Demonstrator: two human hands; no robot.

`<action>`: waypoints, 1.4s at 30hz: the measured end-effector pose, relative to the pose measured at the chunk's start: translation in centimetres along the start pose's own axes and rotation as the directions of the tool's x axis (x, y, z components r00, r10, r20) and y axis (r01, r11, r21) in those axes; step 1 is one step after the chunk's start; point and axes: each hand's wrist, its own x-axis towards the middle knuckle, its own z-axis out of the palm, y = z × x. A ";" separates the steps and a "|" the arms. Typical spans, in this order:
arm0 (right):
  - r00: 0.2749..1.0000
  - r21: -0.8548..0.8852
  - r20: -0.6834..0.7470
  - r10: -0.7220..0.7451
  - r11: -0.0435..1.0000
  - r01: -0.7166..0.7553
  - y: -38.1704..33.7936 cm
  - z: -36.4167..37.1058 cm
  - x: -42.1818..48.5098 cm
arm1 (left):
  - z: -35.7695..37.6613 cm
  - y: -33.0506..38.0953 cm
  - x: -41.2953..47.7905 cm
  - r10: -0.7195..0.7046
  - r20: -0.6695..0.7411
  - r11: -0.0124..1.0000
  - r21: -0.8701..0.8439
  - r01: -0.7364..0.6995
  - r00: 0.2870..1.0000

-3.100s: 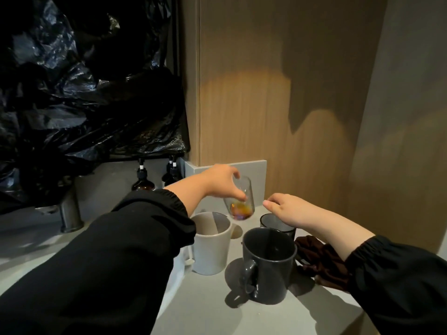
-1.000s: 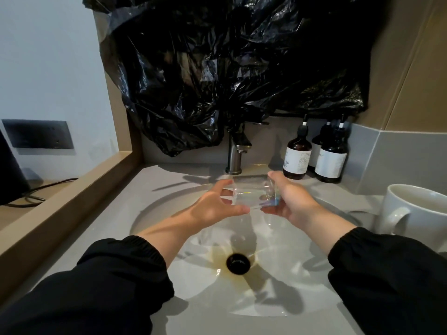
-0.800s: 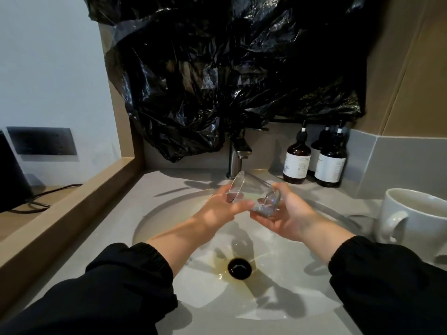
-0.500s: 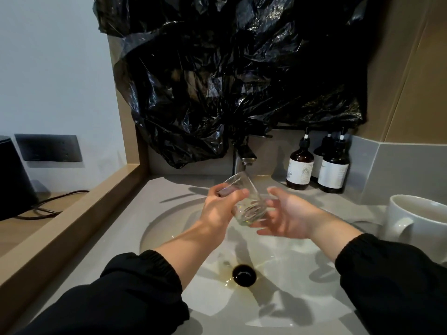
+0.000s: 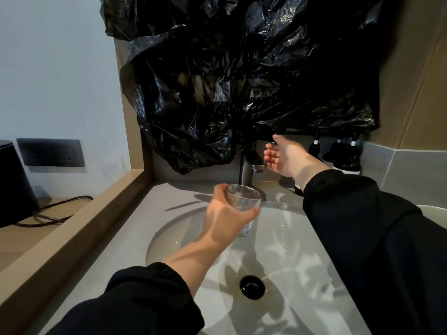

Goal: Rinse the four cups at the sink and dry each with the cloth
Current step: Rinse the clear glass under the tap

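Observation:
My left hand [image 5: 223, 217] grips a clear glass cup [image 5: 244, 201] upright over the back of the white sink basin [image 5: 174, 235], just below the dark metal faucet [image 5: 249, 165]. My right hand [image 5: 284, 157] is open, fingers straight, raised beside the faucet's top at its right; whether it touches the handle I cannot tell. No water runs from the spout. A sliver of the white mug's rim [image 5: 435, 210] shows at the right edge behind my right sleeve. The cloth and the other cups are out of view.
Black plastic sheeting [image 5: 242, 81] hangs over the wall above the faucet. Dark pump bottles [image 5: 346, 155] stand at the back right. The drain [image 5: 251, 286] sits mid-basin. A wooden ledge [image 5: 72, 226] borders the counter at left, with a black appliance [image 5: 12, 184] and cable beyond.
My right hand let go of the glass and rose to the faucet's top. My left hand turned the glass upright and holds it alone under the spout.

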 end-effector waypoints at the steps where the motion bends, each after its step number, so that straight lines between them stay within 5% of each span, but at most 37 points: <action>1: 1.000 -0.020 -0.023 0.010 1.000 -0.010 -0.2 0.2 0.2 | -0.2 -0.2 0.1 -0.010 0.015 1.000 -0.013 0.011 1.000; 31: 0.987 0.049 -0.142 0.079 0.996 -0.073 -2.6 1.9 1.2 | -0.5 -0.8 0.6 -0.065 0.074 0.997 0.053 0.062 0.995; 42: 0.990 -0.068 -0.138 0.023 0.997 -0.033 -2.5 1.6 0.9 | -0.5 -1.0 0.6 -0.086 0.087 0.993 0.088 0.078 0.992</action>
